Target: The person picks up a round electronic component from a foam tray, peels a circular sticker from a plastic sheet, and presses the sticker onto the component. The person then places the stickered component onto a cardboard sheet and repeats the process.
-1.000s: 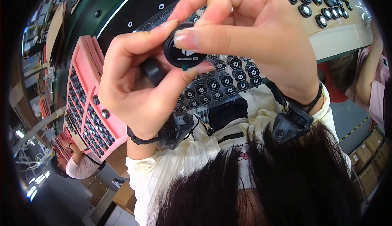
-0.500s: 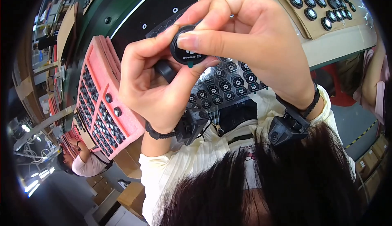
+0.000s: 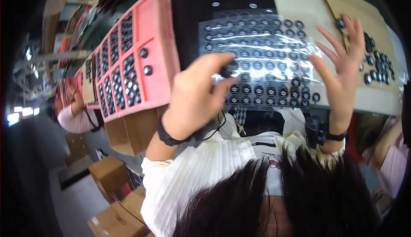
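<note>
- The left hand point(image 3: 195, 98) is a little to 9 o'clock of the picture's middle; its grip is pressed together, thumb and fingertips pinching a small black round part point(image 3: 227, 71).
- This part is held just above the clear plastic sheet point(image 3: 261, 57), over the sheet's 9 o'clock side; whether it touches the sheet I cannot tell.
- The sheet lies on the dark worktop point(image 3: 192, 10) toward 12 o'clock and carries many rows of black round parts with light centres.
- The right hand point(image 3: 342, 70) is at 3 o'clock with the grip spread wide, fingers pointing to 12 o'clock and holding nothing; the palm is at the 3 o'clock edge of the sheet.
- A black band is on each wrist.
- A pink foam tray point(image 3: 137, 61) stands tilted at 10 o'clock, just beside the left hand, with black round parts in its compartments.
- A brown cardboard board point(image 3: 376, 44) at 2 o'clock, behind the right hand, has more black round parts on it.
- Another person in a pink shirt point(image 3: 75, 117) is at 9 o'clock, well apart.
- Cardboard boxes point(image 3: 109, 172) stand on the floor at 7 o'clock.
</note>
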Available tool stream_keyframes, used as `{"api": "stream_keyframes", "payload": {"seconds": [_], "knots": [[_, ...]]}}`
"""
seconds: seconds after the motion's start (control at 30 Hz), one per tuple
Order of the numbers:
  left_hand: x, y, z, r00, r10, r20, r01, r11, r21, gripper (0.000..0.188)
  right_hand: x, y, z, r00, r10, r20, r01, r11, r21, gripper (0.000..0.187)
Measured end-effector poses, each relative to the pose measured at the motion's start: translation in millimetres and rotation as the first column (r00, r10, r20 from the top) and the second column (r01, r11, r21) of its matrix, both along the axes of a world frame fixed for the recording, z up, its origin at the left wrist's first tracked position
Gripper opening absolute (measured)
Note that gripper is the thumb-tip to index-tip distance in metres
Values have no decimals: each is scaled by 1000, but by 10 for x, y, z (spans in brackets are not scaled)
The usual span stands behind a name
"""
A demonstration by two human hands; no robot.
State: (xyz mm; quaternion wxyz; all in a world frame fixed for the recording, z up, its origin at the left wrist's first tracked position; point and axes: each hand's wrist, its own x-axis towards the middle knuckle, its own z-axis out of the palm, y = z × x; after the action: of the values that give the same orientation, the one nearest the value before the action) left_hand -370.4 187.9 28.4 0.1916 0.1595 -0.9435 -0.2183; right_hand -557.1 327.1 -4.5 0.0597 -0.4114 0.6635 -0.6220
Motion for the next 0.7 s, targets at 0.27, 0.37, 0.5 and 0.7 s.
{"api": "stream_keyframes", "payload": {"seconds": [0.27,0.37,0.5,0.7], "knots": [[1056,-633,-355,631,657,413,-302,698,-649,36,-134,291,-310,962,-91,258,73,994,80,66],[1141,-710,-428,659,611,438,-277,739,-614,38,-8,180,-263,964,-57,259,45,997,56,64],[1434,-923,-413,810,517,277,-575,794,198,38,-19,280,-286,965,-44,259,32,998,52,62],[1542,-956,-320,793,589,154,-564,616,550,33,-64,378,-335,957,-61,282,41,996,77,60]]}}
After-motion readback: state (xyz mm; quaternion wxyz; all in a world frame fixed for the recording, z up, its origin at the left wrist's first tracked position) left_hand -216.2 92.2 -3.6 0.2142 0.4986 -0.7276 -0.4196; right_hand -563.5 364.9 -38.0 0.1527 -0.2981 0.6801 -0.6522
